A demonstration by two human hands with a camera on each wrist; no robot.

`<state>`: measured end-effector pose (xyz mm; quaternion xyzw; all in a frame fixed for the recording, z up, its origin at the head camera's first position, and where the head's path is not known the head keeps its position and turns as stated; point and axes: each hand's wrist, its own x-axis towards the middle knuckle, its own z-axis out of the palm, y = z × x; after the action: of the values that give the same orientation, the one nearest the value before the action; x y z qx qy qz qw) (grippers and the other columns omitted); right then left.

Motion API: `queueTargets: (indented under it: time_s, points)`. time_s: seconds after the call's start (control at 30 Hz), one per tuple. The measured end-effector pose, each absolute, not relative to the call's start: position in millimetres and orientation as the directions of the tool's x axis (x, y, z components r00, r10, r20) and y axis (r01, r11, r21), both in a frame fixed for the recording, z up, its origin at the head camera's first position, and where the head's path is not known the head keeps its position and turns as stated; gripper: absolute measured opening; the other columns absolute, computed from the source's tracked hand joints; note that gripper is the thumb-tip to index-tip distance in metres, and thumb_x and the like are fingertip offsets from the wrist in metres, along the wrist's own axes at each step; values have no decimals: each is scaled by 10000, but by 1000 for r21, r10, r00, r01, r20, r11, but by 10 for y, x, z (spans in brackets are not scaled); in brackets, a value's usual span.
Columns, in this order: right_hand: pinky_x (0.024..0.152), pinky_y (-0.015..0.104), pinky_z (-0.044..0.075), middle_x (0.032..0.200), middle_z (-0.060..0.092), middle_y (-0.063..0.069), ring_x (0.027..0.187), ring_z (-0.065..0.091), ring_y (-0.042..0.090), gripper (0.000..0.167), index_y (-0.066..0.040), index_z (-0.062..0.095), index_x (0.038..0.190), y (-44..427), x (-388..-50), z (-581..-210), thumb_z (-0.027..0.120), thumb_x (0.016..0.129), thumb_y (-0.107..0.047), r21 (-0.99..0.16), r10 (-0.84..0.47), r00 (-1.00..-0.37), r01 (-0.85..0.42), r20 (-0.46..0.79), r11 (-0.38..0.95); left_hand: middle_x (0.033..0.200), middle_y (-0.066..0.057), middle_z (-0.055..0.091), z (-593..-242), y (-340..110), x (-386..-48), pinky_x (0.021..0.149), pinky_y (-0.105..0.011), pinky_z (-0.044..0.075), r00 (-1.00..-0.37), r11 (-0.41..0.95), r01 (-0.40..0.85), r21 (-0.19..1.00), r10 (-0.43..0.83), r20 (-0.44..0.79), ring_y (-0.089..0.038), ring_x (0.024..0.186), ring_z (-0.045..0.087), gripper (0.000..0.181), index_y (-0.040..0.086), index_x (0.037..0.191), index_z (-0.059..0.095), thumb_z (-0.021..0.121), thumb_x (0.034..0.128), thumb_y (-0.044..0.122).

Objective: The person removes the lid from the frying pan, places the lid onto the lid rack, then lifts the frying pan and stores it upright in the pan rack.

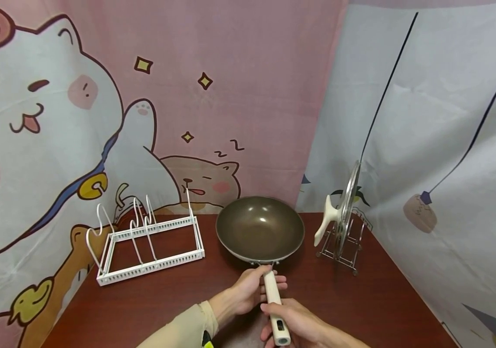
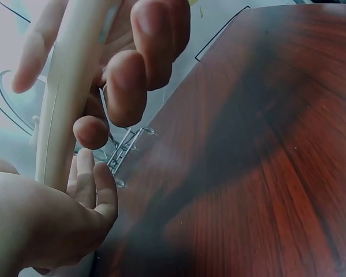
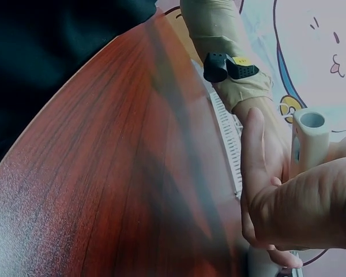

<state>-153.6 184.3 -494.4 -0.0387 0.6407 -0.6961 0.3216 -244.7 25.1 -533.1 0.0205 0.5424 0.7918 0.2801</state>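
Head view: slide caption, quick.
Left-hand grip and right-hand grip on the handle of the pan, between a white rack and a lid in a wire rack.

Your head camera looks forward and down over the bench (image 1: 143, 299) to its far edge; both wrist cameras, very near, share the pale handle (image 2: 63, 104).

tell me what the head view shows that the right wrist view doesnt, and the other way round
Only the head view shows the lid and wire rack. It shows the pan plainly; I cannot tell whether the grey edge low in the right wrist view belongs to it.

Only the right wrist view shows dark cloth.

Both share the handle, left hand, right hand, sleeve, table and at least part of the white rack.
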Motion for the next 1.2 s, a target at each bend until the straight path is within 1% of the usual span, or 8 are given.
queueTargets:
  time_s: [0.07, 0.17, 0.37, 0.5, 0.63, 0.8, 1.0, 1.2]
  points:
    - [602, 248, 609, 806, 780, 26, 679, 791, 139, 347, -57, 540, 1260, 1834, -1537, -4943, 624, 1114, -360, -915, -501, -788, 404, -358, 20, 1342, -226, 812, -5328, 267, -2448, 1073, -457, 647, -845, -260, -426, 866, 456, -279, -256, 1153, 843, 373, 21, 1332, 655, 580, 1139, 331]
    - [587, 230, 594, 794, 777, 10, 671, 784, 119, 361, -44, 539, 1270, 1823, -1539, -4939, 630, 1108, -352, -909, -498, -786, 418, -367, 10, 1273, -191, 840, -5335, 295, -2460, 1045, -427, 658, -852, -267, -424, 866, 443, -280, -216, 1092, 848, 361, 16, 1324, 661, 596, 1139, 319]
    - [613, 251, 633, 766, 769, -2, 650, 771, 103, 312, -50, 568, 1189, 1810, -1532, -4941, 648, 1088, -334, -905, -482, -796, 426, -367, -13, 1115, -110, 852, -5346, 350, -2490, 938, -356, 680, -859, -299, -423, 856, 434, -273, -166, 982, 846, 315, 18, 1269, 662, 597, 1155, 304]
    - [625, 252, 645, 745, 762, -10, 632, 756, 88, 282, -56, 564, 1150, 1806, -1524, -4949, 654, 1080, -314, -902, -477, -800, 430, -364, -33, 1112, -127, 832, -5348, 380, -2501, 853, -314, 679, -859, -327, -433, 840, 432, -275, -154, 937, 837, 257, 33, 1211, 656, 595, 1156, 277]
    - [612, 232, 637, 729, 753, -23, 616, 738, 64, 308, -41, 534, 1181, 1798, -1515, -4963, 661, 1074, -301, -892, -474, -797, 449, -374, -51, 1119, -138, 819, -5340, 399, -2503, 812, -286, 674, -860, -339, -440, 831, 426, -282, -143, 904, 827, 201, 59, 1166, 645, 590, 1153, 252]
    - [590, 214, 624, 725, 737, -53, 608, 720, 45, 291, -45, 533, 1191, 1806, -1514, -4984, 638, 1083, -294, -888, -475, -796, 455, -375, -61, 1089, -133, 805, -5329, 421, -2506, 787, -263, 677, -855, -342, -454, 823, 428, -293, -134, 874, 816, 159, 78, 1136, 613, 550, 1159, 222]
    - [583, 206, 620, 726, 716, -73, 611, 704, 32, 161, -125, 559, 1076, 1816, -1516, -5012, 605, 1096, -278, -887, -485, -793, 456, -369, -70, 1045, -130, 784, -5314, 441, -2509, 764, -244, 680, -850, -364, -467, 806, 435, -297, -136, 851, 810, 139, 80, 1123, 580, 509, 1168, 191]
    - [602, 215, 616, 722, 693, -93, 608, 669, 23, 145, -109, 582, 1060, 1805, -1522, -5029, 593, 1093, -250, -884, -491, -794, 458, -358, -94, 966, -90, 773, -5301, 448, -2488, 751, -240, 680, -856, -366, -458, 810, 427, -292, -121, 814, 794, 130, 85, 1122, 580, 524, 1167, 193]
